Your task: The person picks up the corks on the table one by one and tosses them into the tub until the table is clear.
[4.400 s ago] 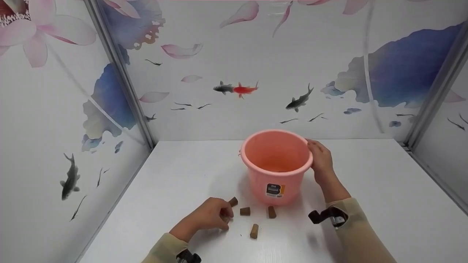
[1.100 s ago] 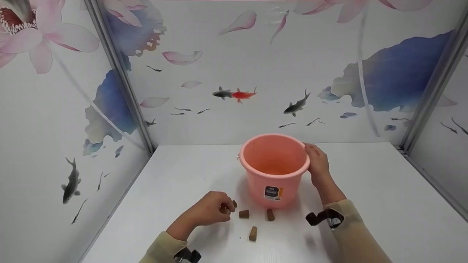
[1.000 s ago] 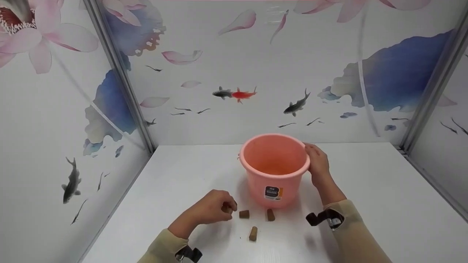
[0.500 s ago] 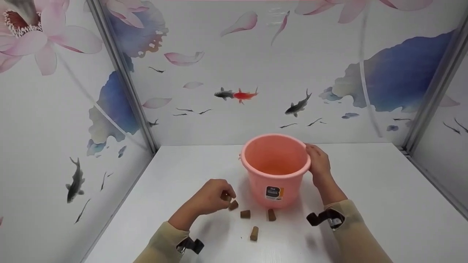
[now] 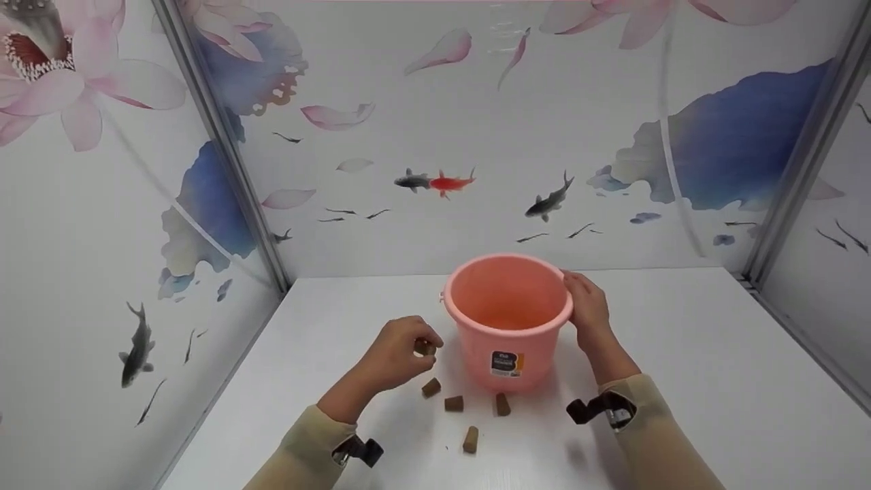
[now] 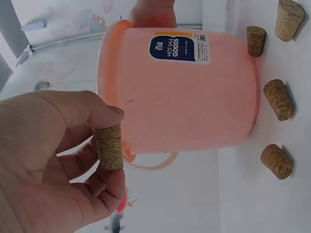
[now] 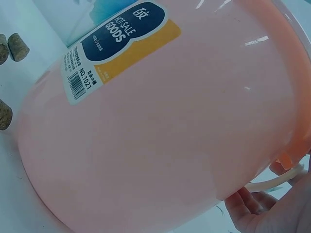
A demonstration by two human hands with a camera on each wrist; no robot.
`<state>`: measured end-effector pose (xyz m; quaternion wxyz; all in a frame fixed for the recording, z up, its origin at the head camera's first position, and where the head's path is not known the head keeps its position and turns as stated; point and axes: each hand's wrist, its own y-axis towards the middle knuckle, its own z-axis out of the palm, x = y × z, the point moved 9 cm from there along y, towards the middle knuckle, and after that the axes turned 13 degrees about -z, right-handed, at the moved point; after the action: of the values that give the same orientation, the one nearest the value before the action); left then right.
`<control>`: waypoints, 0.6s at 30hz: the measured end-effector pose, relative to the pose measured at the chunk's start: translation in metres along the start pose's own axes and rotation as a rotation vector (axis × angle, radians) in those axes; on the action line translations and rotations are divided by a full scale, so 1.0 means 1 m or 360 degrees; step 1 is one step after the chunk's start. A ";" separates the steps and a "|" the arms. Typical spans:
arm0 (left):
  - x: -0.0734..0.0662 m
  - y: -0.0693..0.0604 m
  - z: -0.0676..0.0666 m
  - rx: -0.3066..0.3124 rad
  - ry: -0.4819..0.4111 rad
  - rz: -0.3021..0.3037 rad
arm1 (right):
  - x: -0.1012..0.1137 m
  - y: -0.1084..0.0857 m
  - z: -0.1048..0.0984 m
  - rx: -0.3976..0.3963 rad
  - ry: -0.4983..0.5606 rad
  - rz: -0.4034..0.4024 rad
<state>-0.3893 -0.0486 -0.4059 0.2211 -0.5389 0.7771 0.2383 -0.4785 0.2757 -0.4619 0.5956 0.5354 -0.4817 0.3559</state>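
Note:
My left hand (image 5: 401, 354) is raised just left of the pink bucket (image 5: 510, 354), lower than its rim. In the left wrist view that hand (image 6: 63, 160) pinches a cork (image 6: 110, 147) between thumb and fingers. My right hand (image 5: 588, 309) grips the bucket's right side at the rim; in the right wrist view its fingers (image 7: 250, 204) lie by the rim and the pale handle. Four corks rest on the table, several close to the bucket's base: one at the left (image 5: 431, 388), others nearby (image 5: 454, 404), (image 5: 503, 405), and the nearest one (image 5: 470, 440).
The white table (image 5: 326, 313) is enclosed by white panels (image 5: 381, 245) printed with flowers and fish, with metal posts at the corners. A black wrist mount sits on each sleeve.
My left hand has risen from the table, bringing a cork up beside the bucket. The cork below it is now fully in view. My right hand keeps its hold on the bucket.

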 end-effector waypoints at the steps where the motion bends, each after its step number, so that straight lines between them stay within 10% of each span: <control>1: -0.001 0.001 -0.001 -0.0008 -0.0013 0.0005 | -0.001 0.000 0.000 0.0005 -0.0001 0.0003; 18: -0.038 0.009 -0.024 -0.0313 0.0074 0.0201 | -0.003 0.003 0.000 -0.0004 -0.0026 0.0010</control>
<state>-0.3874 -0.0328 -0.3636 0.1337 -0.5133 0.7873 0.3142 -0.4821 0.2768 -0.4639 0.5912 0.5360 -0.4886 0.3528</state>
